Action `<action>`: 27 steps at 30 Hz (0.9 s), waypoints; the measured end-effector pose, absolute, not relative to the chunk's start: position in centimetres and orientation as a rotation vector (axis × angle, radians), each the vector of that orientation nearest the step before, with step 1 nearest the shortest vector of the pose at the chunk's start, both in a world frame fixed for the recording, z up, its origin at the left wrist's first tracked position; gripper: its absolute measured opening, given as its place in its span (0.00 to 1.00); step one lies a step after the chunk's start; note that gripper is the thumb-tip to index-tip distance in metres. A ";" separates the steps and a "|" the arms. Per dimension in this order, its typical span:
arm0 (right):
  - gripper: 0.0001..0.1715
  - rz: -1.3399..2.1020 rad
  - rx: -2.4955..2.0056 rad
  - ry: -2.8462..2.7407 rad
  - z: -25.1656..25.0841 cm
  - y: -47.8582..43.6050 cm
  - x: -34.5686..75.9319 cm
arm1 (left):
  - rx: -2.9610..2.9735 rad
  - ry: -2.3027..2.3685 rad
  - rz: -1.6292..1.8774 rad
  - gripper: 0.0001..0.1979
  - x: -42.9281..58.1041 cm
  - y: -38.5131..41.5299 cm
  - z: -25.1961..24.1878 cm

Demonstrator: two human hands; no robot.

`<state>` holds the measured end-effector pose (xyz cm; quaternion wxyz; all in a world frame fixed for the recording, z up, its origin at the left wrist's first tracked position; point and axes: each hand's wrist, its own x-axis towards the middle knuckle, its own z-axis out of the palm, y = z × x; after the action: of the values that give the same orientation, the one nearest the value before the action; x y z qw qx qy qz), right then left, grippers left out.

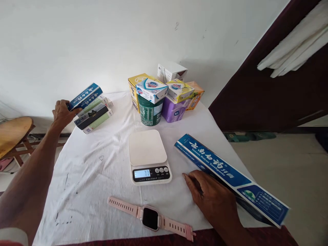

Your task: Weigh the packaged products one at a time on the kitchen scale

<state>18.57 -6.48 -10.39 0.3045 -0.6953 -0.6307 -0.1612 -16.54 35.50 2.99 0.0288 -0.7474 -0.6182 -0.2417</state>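
My left hand (64, 112) reaches to a group of long boxes at the table's left edge. Its fingers are closed around the near end of a blue toothpaste box (88, 95), with the thumb on the side towards me. Against that box lie a black box (92, 116) and pale green-and-white boxes (100, 122). My right hand (215, 200) rests near the front right, fingers curled inward, with nothing visible in them. Just beyond its knuckles lies a long blue toothpaste box (230, 177), slanting towards the right edge. A white kitchen scale (148, 148) stands between my hands, its display reading 77.
A pink-strapped watch (150, 218) lies in front of the scale. At the back stand a green tub (150, 114), a purple pack (174, 110) and a yellow box (133, 94), with soap boxes (152, 89) on top. A wooden stool (15, 135) is at left, slippers (238, 137) on the floor.
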 end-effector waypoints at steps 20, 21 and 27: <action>0.18 -0.408 -1.833 -1.675 -10.0 -6.6 18.5 | -3.117 -1.089 -0.493 0.23 -8.6 15.2 -1.4; 0.18 -0.410 -1.828 -1.676 -10.0 -6.6 18.4 | -3.142 -1.091 -0.465 0.23 -8.4 15.2 -1.7; 0.20 -0.415 -1.838 -1.691 -9.9 -6.5 18.3 | -3.226 -1.169 -0.528 0.29 -8.9 15.2 -1.6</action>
<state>18.31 -6.47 -9.88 0.3002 -0.6924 -0.6372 -0.1564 -8.89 15.16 -1.59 -0.1642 -0.9166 -0.3322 -0.1500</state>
